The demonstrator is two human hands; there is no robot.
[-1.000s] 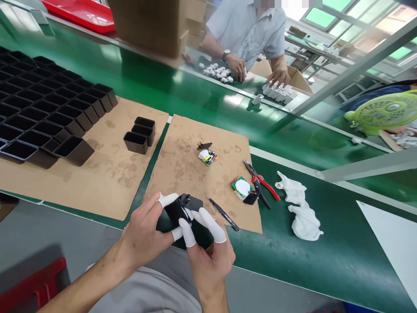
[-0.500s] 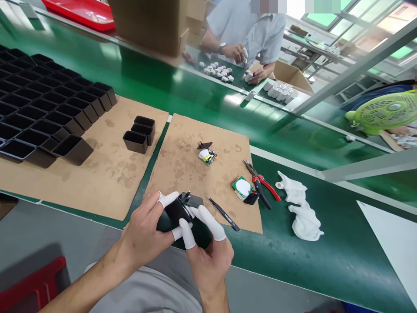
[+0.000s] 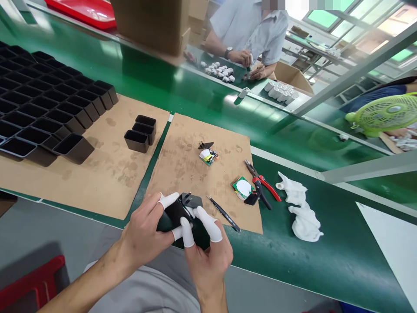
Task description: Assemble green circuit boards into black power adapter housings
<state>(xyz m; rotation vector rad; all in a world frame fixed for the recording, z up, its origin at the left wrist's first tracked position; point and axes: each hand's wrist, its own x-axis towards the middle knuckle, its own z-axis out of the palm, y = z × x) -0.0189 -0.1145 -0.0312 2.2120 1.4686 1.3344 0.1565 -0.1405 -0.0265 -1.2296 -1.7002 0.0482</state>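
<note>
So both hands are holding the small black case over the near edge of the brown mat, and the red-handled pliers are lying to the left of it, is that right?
Not quite. The head view shows the red-handled pliers lying to the right of the black case, not the left. The rest holds: the left hand and the right hand both hold the case over the near edge of the brown mat.

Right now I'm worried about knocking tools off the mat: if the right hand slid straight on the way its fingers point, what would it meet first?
Beyond the black housing the right hand holds, probably bare brown mat; the tweezers lie just right of that line, though depth is unclear.
</note>
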